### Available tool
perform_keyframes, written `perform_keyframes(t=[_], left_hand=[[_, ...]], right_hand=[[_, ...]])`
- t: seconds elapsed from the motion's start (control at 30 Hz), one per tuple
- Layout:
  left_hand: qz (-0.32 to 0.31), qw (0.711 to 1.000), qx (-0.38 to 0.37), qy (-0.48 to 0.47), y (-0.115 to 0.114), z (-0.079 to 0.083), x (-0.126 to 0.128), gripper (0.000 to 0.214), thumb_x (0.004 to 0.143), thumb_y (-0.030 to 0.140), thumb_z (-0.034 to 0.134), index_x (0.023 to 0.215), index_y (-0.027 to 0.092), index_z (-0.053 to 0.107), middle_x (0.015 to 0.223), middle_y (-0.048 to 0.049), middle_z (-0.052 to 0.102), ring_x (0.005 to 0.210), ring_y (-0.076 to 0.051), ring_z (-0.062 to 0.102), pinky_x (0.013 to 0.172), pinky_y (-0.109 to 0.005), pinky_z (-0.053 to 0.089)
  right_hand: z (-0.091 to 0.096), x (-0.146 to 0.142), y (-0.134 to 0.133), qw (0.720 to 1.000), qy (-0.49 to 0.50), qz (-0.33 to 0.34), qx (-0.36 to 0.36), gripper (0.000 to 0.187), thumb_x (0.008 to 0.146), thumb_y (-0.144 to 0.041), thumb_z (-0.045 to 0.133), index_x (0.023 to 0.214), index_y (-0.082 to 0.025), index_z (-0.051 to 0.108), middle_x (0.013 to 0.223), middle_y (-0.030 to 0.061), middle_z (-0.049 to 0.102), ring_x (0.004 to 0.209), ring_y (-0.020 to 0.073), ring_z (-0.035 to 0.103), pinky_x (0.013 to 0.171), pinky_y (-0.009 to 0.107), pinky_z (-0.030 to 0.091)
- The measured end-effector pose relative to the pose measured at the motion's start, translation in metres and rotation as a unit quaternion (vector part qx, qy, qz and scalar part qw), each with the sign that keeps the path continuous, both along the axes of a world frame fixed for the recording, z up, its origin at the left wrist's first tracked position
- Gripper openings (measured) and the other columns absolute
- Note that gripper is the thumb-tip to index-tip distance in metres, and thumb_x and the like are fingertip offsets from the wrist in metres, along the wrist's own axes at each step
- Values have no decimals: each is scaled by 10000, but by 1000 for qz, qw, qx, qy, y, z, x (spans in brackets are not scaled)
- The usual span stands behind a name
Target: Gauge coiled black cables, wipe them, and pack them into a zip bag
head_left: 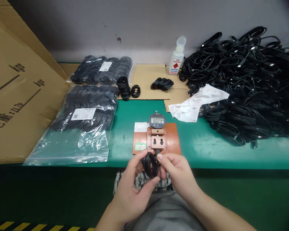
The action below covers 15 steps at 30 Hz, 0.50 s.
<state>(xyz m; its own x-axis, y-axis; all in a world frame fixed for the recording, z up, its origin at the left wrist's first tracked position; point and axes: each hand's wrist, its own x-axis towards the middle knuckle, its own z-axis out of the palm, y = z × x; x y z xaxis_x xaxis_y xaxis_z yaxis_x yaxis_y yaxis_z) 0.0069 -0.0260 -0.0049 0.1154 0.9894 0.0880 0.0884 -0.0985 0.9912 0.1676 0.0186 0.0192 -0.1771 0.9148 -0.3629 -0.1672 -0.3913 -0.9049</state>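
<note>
A coiled black cable (150, 165) is held in my left hand (135, 186), its fingers and thumb wrapped round the loops. My right hand (177, 171) pinches the plug end of the same cable at the front edge of a gauge fixture (158, 142). The plug's tip meets the fixture's front; how far it sits inside is hidden. Behind the block stands a round digital dial gauge (157, 120), whose display reads about 6.023. The fixture rests on a reddish-brown base plate (173, 138) on the green table.
Bagged cable coils (86, 106) lie at the left beside a cardboard box (21, 83). Small coils (123, 88) and a cable bundle (162, 84) rest on cardboard. A white bottle (176, 61), a white cloth (197, 103) and a large cable heap (245, 77) occupy the right.
</note>
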Motion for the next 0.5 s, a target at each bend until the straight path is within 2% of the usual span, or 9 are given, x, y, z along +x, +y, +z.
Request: perform_keyframes(t=[0.17,0.37,0.5], left_hand=[[4,1000,-1,3,0,0,1,662,915,121,680,1457,385,409,1452,-38,586,1308,-223,604,1083,-332,530],[9,1000,-1,8,2,0,1,637,910,133,688,1455,343,433,1435,-74,604,1301,-262,615,1062,-371,553],[8,1000,1,6,2,0,1,655,906,129,695,1457,357,425,1434,-61,609,1298,-246,619,1064,-340,549]], right_hand=[[0,0,0,1000,1,-1,-3,566,817,-580,689,423,-203,536,426,-4,537,445,112,484,540,247,453],[-1,0,0,1000,-7,1,3,583,821,-600,679,420,-205,529,427,-2,537,447,117,489,546,255,463],[-2,0,-1,1000,-2,-1,3,579,820,-592,686,419,-206,527,424,-5,532,447,117,484,545,254,459]])
